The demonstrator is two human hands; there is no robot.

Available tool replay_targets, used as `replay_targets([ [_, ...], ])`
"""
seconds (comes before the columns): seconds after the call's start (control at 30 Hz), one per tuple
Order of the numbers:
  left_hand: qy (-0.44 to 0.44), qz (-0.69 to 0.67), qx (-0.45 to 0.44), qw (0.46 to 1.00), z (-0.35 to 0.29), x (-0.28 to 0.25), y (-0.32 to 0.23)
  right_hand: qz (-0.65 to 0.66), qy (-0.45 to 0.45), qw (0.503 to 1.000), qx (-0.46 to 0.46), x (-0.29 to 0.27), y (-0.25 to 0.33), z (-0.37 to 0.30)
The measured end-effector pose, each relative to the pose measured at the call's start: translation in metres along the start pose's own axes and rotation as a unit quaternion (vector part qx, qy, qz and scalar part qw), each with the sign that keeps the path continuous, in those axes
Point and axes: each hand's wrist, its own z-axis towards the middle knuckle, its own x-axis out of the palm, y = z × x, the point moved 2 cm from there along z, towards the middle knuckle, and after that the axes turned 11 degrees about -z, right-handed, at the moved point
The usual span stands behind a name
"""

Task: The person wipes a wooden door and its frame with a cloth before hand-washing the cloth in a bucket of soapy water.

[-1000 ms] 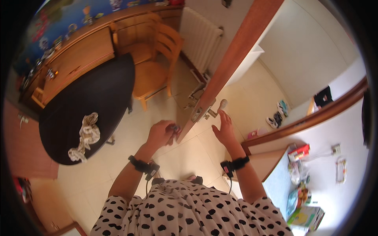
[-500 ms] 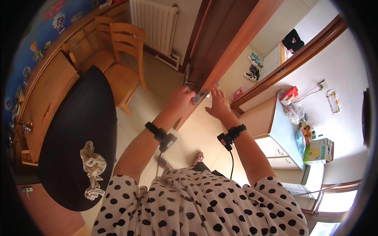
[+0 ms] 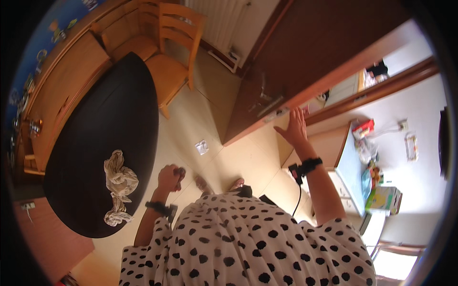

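Note:
My left hand (image 3: pixel 169 178) is closed into a fist between the black table and my body, well away from the door. A small dark shape shows at its fingers, but I cannot make out what it is. With fingers spread, my right hand (image 3: pixel 294 127) touches the edge of a reddish-brown wooden door (image 3: pixel 329 52), beside its metal latch plate (image 3: pixel 276 113). A lever handle (image 3: pixel 263 90) sits on the door's face, left of that edge; it looks blurred.
A black table (image 3: pixel 102 128) with a crumpled pale plastic bag (image 3: pixel 120 178) stands at left, near a wooden chair (image 3: pixel 167 71). A small whitish packet (image 3: pixel 201 147) lies on the tiled floor. At right, a cabinet (image 3: pixel 350 162) carries bags and a green-yellow box (image 3: pixel 383 200).
My left hand has come off the door's lock area and drawn back toward my body. The door's face shows more broadly now. My right hand stays at the door's edge.

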Motion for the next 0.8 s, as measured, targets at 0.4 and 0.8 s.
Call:
replay_targets([
  [0.4,-0.067,-0.014,-0.114,0.991,-0.074,-0.01,0.015,0.098,-0.158,0.981,0.061,-0.008,-0.007,0.019],
  [0.8,-0.133,-0.045,-0.095,0.986,-0.059,-0.004,0.033,0.302,-0.106,0.926,0.199,-0.022,0.014,0.043],
])
